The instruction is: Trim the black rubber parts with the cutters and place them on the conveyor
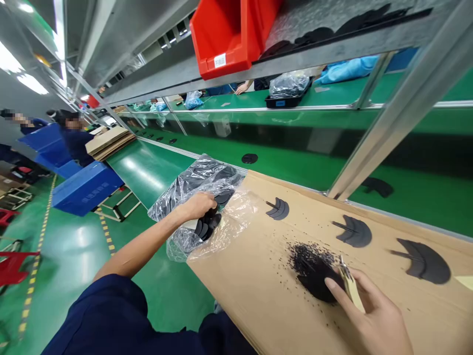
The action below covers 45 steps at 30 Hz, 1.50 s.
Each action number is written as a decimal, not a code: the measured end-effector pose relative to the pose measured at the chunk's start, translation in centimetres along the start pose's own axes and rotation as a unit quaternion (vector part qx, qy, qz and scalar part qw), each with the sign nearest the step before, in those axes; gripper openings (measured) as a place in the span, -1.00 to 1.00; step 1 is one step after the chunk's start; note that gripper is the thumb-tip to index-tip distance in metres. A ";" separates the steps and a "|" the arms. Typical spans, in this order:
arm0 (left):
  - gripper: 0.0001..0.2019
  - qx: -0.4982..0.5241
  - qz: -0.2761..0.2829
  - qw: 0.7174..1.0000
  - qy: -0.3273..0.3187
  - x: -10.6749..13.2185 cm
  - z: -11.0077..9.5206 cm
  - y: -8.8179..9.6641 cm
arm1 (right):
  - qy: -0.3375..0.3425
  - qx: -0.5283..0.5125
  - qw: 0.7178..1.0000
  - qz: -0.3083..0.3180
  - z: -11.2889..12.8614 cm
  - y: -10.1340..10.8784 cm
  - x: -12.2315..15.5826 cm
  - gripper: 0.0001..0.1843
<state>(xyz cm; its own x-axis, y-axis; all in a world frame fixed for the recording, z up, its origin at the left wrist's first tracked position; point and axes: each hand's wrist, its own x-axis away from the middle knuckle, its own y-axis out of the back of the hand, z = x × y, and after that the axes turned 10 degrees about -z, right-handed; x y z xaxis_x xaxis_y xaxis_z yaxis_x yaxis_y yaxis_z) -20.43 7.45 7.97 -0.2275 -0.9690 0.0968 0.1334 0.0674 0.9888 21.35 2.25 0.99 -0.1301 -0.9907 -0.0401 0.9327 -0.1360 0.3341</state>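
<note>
My left hand (200, 205) reaches into an open clear plastic bag (240, 212), its fingers curled down over black curved plastic parts (203, 229). Whatever those fingers pinch is hidden. In my right hand (373, 308) is a pair of small nippers (351, 286) with pale yellow handles, the metal jaws pointing up and away. Just left of the thumb lies a heap of tiny black scraps (310, 259), with a larger dark mass at its near side. Beyond it, three black fan-shaped parts with thin stems, one a fan-shaped part (356, 231), lie spaced in a row on the cardboard (254, 276).
A red bin (221, 44) sits on the metal shelf overhead. A slanted metal post (388, 108) rises behind the cardboard. On the green belt (218, 148) lies a round black part (250, 158). Blue crates (86, 190), stacked cardboard (111, 142) and co-workers are at left.
</note>
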 end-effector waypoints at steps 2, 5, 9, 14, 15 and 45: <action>-0.79 0.013 -0.012 1.000 -0.018 0.1 -0.4 0.8 | -0.015 -0.011 1.000 -0.001 -0.1 0.1 0.1 -0.61; -0.85 0.147 -0.119 0.979 -0.077 0.6 -2.4 1.3 | -0.026 -0.031 0.999 0.000 0.1 0.3 0.1 -0.57; -0.92 0.418 -0.275 0.853 -0.144 0.9 -8.3 -0.2 | -0.069 -0.076 0.994 0.020 1.2 0.0 0.4 -0.56; -0.88 0.569 -0.239 0.755 -0.223 -0.2 -16.3 -2.2 | -0.214 -0.199 0.954 0.065 2.5 -0.7 1.8 -0.52; -0.87 0.584 -0.222 0.742 -0.245 -0.5 -17.3 -2.4 | -0.240 -0.227 0.941 0.071 2.5 -0.7 2.0 -0.51; -0.74 0.479 -0.138 0.790 -0.357 -2.5 -19.6 -5.8 | -0.239 -0.121 0.964 -0.008 -1.1 -0.7 2.0 -0.37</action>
<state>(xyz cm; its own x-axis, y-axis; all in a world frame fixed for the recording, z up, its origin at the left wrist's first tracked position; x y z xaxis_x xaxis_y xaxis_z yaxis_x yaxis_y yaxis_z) -1.79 4.79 -0.25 -0.6525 -0.6197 -0.4362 -0.7297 0.3583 0.5824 20.85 0.35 -0.32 -0.2312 -0.8807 0.4135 0.9729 -0.2055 0.1061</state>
